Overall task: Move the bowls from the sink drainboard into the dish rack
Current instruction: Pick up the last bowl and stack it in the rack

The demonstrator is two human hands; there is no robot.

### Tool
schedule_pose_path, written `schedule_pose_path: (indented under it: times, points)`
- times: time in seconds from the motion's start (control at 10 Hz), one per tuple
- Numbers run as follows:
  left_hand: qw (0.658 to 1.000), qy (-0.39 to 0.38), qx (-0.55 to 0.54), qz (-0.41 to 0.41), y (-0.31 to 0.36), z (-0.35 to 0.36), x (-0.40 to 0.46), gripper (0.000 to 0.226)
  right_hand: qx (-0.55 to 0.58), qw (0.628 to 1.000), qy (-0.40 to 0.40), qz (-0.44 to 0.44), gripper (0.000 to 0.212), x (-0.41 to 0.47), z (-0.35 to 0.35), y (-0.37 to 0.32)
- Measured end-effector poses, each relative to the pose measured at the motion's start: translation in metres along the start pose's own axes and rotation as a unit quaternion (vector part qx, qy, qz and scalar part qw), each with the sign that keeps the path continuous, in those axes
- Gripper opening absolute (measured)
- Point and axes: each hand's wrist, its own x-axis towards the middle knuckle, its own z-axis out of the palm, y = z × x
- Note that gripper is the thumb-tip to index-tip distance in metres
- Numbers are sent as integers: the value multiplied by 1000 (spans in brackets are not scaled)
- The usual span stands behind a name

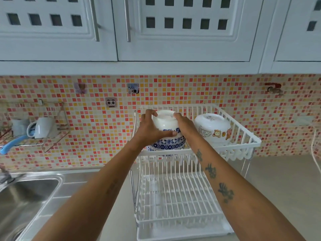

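Note:
A white two-tier dish rack (243, 136) stands on the counter to the right of the sink. In its upper tier, on the left, a stack of upside-down white bowls with blue flower bands (166, 143) rests. My left hand (152, 126) and my right hand (185, 124) both grip the top bowl of that stack from either side. To the right of the stack another upside-down white bowl with cartoon prints (212, 126) sits in the same tier. The lower tier (175, 195) holds nothing.
A steel sink (26, 195) with its drainboard (73, 185) lies at the lower left. A wire wall shelf (52, 129) holds a white mug and a blue-handled item. Cabinets hang overhead. A white cable (314, 153) runs at the right edge.

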Motion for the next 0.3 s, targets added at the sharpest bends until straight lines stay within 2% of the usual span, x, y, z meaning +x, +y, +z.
schedule_pose_path:
  times: [0.2,0.3]
  points:
    - [997,-60,-18,-34,4,-13,-5,96,-24,999,22,-22,73,3,1,2]
    - [988,-95,-75,-92,15,-41,-14,92,-67,993,68,-75,65,-6,-5,-4]
